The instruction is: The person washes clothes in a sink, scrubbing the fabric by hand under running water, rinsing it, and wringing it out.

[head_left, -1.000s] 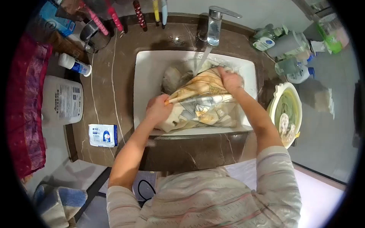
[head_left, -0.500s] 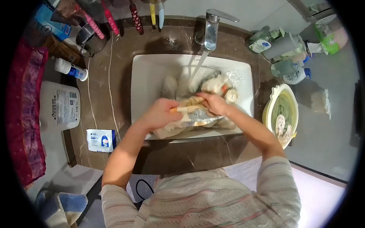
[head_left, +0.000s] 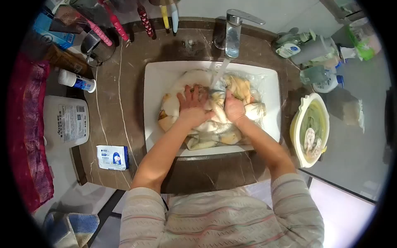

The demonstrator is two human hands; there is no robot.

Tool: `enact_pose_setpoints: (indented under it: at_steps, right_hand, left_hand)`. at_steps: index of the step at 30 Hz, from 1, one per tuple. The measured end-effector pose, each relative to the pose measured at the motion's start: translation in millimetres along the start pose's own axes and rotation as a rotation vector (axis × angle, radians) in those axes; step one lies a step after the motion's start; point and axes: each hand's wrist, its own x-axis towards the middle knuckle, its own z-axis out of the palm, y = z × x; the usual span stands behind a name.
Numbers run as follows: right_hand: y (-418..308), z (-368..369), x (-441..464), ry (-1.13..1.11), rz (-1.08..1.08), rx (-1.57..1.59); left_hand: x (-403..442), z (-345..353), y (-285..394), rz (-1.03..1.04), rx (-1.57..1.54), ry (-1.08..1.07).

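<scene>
A wet, pale cloth with yellow and grey patches [head_left: 215,134] lies bunched in water in the white sink [head_left: 149,95]. My left hand [head_left: 192,105] rests on it with its fingers spread, pressing down on the cloth. Close by on the right, my right hand [head_left: 234,108] pushes into the folds. Its fingers look curled into the fabric and are partly hidden. From the tap [head_left: 233,39] a stream of water falls between and behind the hands.
Toothbrushes [head_left: 144,20] hang along the back wall. On the left are a metal cup [head_left: 98,49], a white jug [head_left: 66,120] and a blue-white packet [head_left: 112,157]. Bottles [head_left: 288,47] and a yellow-rimmed basin [head_left: 295,128] stand on the right.
Both hands were holding a stretched piece of cloth above the sink's front. Now they are lower and farther back, pressed into the cloth, which is spread more widely across the sink.
</scene>
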Motion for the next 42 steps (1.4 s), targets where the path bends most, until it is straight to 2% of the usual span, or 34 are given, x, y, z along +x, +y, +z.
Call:
enact_pose_setpoints:
  at_steps: [3, 7, 10, 13, 14, 16, 17, 19, 22, 24, 26, 28, 29, 30, 32, 33, 34, 37, 38, 40, 42]
  right_hand:
    - [19, 29, 9, -0.047, -0.022, -0.108]
    - [30, 42, 26, -0.160, -0.038, -0.257]
    - [24, 39, 25, 0.255, -0.092, -0.214]
    - [15, -2, 33, -0.251, 0.117, 0.062]
    - [0, -36, 35, -0.278, 0.198, 0.199]
    - [-17, -31, 28, -0.078, 0.256, 0.500]
    - [-28, -27, 18, 0.022, 0.287, 0.643]
    - [-80, -10, -6, 0.062, -0.144, 0.569]
    - [-81, 7, -9, 0.200, -0.523, 0.180]
    - [-46, -23, 5, -0.119, -0.465, -0.026]
    - [6, -31, 21, -0.281, -0.434, -0.112]
    - [-21, -49, 24, -0.441, -0.056, -0.029]
    - [-35, -56, 28, -0.505, 0.138, 0.008]
    - [-35, -18, 18, -0.122, 0.156, 0.556]
    - [-83, 20, -8, 0.117, -0.205, 0.536]
    - [-113, 5, -19, 0.192, -0.364, 0.605]
    - [-120, -4, -28, -0.144, -0.341, 0.478]
    - [-69, -17, -13, -0.006, -0.566, 0.218]
    - [-46, -13, 1, -0.352, -0.341, 0.006]
    - [-8, -29, 4, -0.112, -0.307, -0.049]
    - [-4, -25, 4, -0.066, -0.098, 0.155]
  left_hand:
    - [21, 0, 5, 0.012, -0.034, -0.138]
    - [50, 13, -2, 0.069, -0.012, -0.205]
    - [45, 25, -2, -0.006, -0.032, 0.061]
    - [18, 4, -22, 0.094, -0.418, -0.293]
    - [-5, -12, -24, 0.001, -0.290, -0.103]
    - [-49, -42, -22, -0.173, -0.028, 0.278]
    - [-48, -30, -23, -0.230, -0.209, 0.223]
    - [-38, 0, -30, -0.334, -0.571, 0.126]
    - [-34, -9, -43, -0.351, -0.926, -0.228]
    - [-63, 3, -66, -0.343, -1.116, -0.170]
    - [-78, -2, -78, -0.332, -1.291, -0.104]
    - [-93, -23, -78, -0.326, -1.467, -0.031]
    - [-89, -23, -76, -0.326, -1.319, -0.022]
    - [-84, -22, -69, -0.324, -1.174, -0.014]
    - [-77, -11, -59, -0.320, -0.994, -0.022]
    - [-71, -1, -58, -0.312, -0.946, -0.037]
    - [-68, -3, -58, -0.299, -0.891, -0.050]
    - [-81, -26, -63, -0.348, -0.875, -0.087]
    - [-81, -24, -66, -0.340, -0.883, -0.056]
    - [-76, -24, -71, -0.323, -0.898, 0.021]
    - [-69, -25, -63, -0.342, -0.836, 0.056]
